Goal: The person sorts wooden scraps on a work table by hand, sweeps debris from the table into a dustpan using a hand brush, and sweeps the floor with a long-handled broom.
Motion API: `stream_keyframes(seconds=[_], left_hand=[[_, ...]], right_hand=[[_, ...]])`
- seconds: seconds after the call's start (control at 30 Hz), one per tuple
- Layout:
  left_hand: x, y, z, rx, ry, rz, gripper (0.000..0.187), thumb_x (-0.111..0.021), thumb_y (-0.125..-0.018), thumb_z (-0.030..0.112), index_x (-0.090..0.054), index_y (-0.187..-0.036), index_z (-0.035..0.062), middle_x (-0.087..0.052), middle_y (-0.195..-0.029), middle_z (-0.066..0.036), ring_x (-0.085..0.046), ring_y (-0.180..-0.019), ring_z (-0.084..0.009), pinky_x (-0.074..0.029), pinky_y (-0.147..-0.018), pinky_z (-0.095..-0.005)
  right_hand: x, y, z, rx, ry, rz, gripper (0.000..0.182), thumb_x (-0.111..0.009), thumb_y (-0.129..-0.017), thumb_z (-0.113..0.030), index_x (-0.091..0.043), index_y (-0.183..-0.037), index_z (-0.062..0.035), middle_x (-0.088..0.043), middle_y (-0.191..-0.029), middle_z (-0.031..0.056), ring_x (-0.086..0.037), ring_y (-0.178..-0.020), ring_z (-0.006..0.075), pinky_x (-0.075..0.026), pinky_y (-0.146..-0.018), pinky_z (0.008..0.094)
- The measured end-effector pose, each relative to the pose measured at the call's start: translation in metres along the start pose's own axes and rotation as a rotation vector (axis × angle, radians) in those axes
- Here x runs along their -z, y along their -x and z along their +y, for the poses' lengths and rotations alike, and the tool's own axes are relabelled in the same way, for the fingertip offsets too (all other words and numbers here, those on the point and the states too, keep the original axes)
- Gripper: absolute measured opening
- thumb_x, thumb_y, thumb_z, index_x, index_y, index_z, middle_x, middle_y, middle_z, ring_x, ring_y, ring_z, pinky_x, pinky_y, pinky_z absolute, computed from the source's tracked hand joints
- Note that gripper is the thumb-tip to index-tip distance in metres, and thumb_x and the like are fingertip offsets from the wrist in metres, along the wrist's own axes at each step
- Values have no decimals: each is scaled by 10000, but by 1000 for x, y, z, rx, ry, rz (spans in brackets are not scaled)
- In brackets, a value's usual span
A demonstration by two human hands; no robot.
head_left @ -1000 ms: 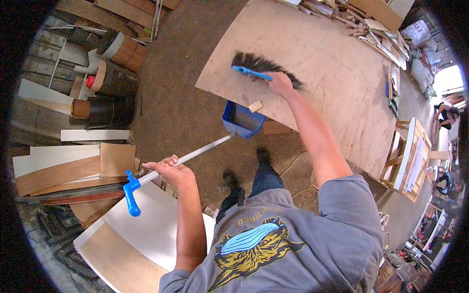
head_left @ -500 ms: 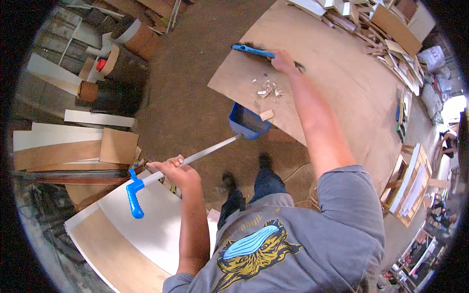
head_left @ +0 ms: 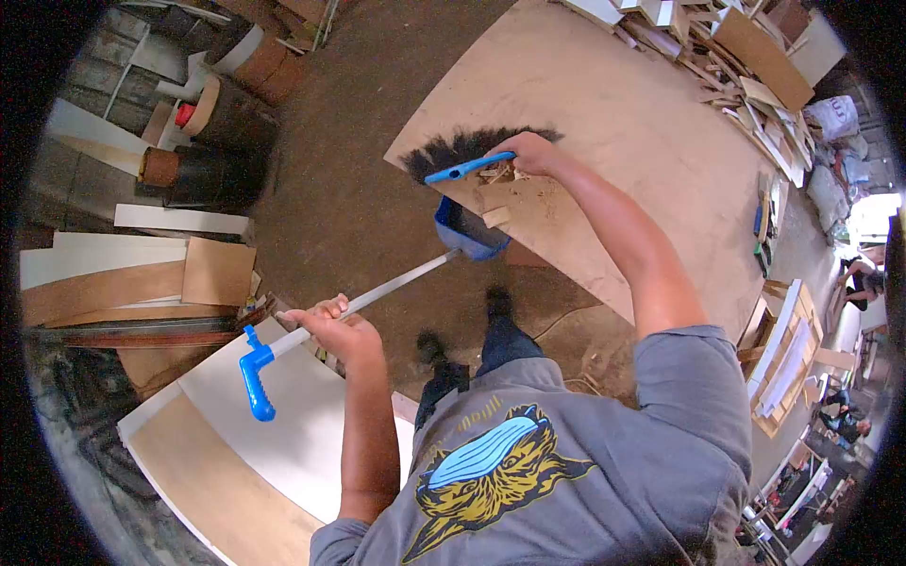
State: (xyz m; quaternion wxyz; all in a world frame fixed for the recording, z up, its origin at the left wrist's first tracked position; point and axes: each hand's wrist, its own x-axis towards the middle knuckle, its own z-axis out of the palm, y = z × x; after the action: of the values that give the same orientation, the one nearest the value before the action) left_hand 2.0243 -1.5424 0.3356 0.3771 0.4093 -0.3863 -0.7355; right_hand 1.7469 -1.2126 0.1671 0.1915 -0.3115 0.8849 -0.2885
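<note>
A hand brush with a blue handle (head_left: 444,175) and dark bristles lies across the corner of the wooden board (head_left: 642,123); my right hand (head_left: 533,154) is closed round its handle. Wood shavings (head_left: 494,174) show beside the brush, partly covered by it. Below the board's edge hangs a blue dustpan (head_left: 475,247) on a long white pole (head_left: 401,281). My left hand (head_left: 335,328) holds that pole near its blue grip (head_left: 255,382). A small wood piece (head_left: 496,217) lies at the board's edge over the dustpan.
Scrap wood (head_left: 755,94) is piled at the upper right. A wooden frame (head_left: 785,358) stands at the right, near pliers (head_left: 761,226). White and brown panels (head_left: 104,274) are stacked at the left, behind a curved white panel (head_left: 274,396). Two people are far right.
The brush has moved down and toward the board's near edge with my right hand, over the shavings. My left hand and the dustpan have hardly moved.
</note>
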Motion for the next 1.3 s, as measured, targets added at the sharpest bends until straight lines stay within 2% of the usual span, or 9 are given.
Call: stream_keyframes(seconds=[0.23, 0.4, 0.6, 0.77, 0.83, 0.93, 1.03, 1.1, 1.3], left_hand=[[7, 19, 18, -3, -2, -47, 573, -449, -956, 620, -291, -656, 158, -317, -566, -8, -386, -568, -163, -382, -646, -294], [23, 15, 35, -2, 52, -115, 578, -448, -947, 632, -298, -658, 154, -305, -554, -1, -384, -564, -156, -389, -657, -293], [36, 13, 51, -8, 66, -115, 586, -440, -942, 646, -287, -640, 167, -298, -539, 0, -392, -567, -154, -397, -669, -293], [43, 15, 64, 42, 101, -148, 578, -451, -942, 642, -292, -663, 160, -319, -541, -7, -392, -564, -156, -404, -674, -304], [45, 15, 65, 22, 82, -144, 580, -452, -942, 642, -290, -664, 158, -323, -540, -8, -391, -562, -158, -405, -677, -306], [54, 9, 66, -14, 65, -165, 583, -444, -943, 646, -287, -665, 159, -324, -537, -8, -391, -560, -159, -405, -688, -303], [61, 10, 71, 5, 68, -189, 584, -435, -941, 656, -288, -675, 157, -321, -534, -8, -393, -561, -160, -404, -698, -298], [68, 2, 71, 21, 74, -201, 590, -436, -934, 666, -289, -676, 156, -322, -532, -9, -396, -561, -161, -404, -704, -299], [69, 10, 71, 50, 115, -187, 605, -450, -908, 694, -294, -684, 153, -335, -528, -9, -405, -560, -164, -408, -714, -315]], right_hand=[[40, 56, 0, -333, 23, 463, 545, -493, -764, 21, -672, -1205, -244, -666, -1171, 118, -654, -1040, 305, -508, -917, 368], [1, 54, 5, -330, 87, 397, 533, -501, -769, -21, -669, -1205, -278, -690, -1088, 130, -663, -982, 331, -527, -870, 412], [-51, 90, -53, -357, -10, 235, 554, -501, -747, -3, -669, -1206, -262, -696, -1088, 114, -659, -1021, 310, -517, -899, 395], [-51, 129, -59, -278, -61, 605, 538, -533, -772, -26, -658, -1229, -282, -684, -1133, 120, -654, -1035, 324, -512, -893, 431], [-41, 147, -60, -308, -11, 716, 521, -557, -788, -54, -644, -1249, -281, -684, -1137, 115, -654, -1033, 329, -514, -888, 436], [-22, 173, -91, -503, 79, 796, 441, -534, -800, -43, -668, -1189, -200, -688, -1096, 145, -643, -1036, 341, -512, -886, 426], [-39, 180, -82, -794, 259, 709, 349, -572, -860, -158, -652, -1195, -216, -690, -1047, 158, -648, -999, 357, -516, -847, 462], [-59, 176, -82, -846, 201, 675, 343, -575, -871, -196, -642, -1206, -229, -689, -1035, 157, -652, -980, 365, -516, -836, 482], [-120, 146, -110, -768, 72, 673, 356, -586, -862, -220, -636, -1215, -233, -688, -1039, 151, -655, -960, 375, -520, -828, 494]])
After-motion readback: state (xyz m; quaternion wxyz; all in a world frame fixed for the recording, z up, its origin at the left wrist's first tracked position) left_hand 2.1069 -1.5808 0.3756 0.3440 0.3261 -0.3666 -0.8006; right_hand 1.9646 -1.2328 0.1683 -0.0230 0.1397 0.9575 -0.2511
